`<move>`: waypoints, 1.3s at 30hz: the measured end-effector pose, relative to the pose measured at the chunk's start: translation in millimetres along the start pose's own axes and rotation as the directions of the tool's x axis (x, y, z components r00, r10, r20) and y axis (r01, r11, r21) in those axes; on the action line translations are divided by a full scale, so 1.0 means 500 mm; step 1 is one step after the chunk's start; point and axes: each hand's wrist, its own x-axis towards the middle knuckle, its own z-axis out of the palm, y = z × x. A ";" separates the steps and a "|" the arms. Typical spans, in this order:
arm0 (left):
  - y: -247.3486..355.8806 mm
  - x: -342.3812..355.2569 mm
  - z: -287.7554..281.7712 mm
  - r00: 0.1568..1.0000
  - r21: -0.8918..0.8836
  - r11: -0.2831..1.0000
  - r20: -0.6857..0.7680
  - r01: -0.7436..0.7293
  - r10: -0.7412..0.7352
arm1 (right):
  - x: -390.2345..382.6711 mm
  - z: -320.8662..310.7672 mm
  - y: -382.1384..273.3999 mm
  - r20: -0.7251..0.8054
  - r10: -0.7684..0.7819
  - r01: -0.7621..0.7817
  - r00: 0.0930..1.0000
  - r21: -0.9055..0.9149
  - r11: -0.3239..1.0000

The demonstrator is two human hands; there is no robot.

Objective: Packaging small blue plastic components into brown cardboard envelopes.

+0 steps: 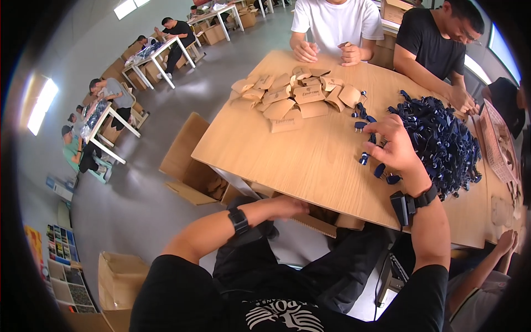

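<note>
My right hand [395, 145] hovers over the table beside a big heap of small dark blue pieces with silvery ends [437, 138]. Its thumb and forefinger are apart, and I see nothing held between them. A few loose blue pieces [379, 170] lie close to its fingertips and below its palm. Down at the table's near edge, my left hand [290, 206] reaches over an open cardboard box [315, 224] under the tabletop. The fingers of that hand are mostly hidden. Brown kraft-paper pillow boxes [310, 94] lie spread across the far left of the table.
The wooden table [243, 144] has a corner on the left. Another open carton [188, 149] stands on the floor there. At right is a pink basket [498, 138]. Opposite sit two people, one in a white shirt [337, 22]; another person's hands [506, 242] are at lower right.
</note>
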 end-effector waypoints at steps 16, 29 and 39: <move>0.130 -0.036 -0.323 0.296 0.500 0.818 -0.857 0.283 0.422 | -0.010 0.033 0.004 0.118 0.268 -0.231 0.956 -0.261 0.937; 0.246 -0.046 -0.264 0.179 0.648 0.758 -0.740 -0.072 0.649 | 0.000 0.032 0.018 0.026 0.382 -0.369 0.924 -0.198 0.908; 0.305 0.043 -0.262 0.361 0.498 0.667 -0.578 -0.554 0.732 | -0.001 0.057 0.049 -0.311 0.526 -0.319 0.792 0.523 0.790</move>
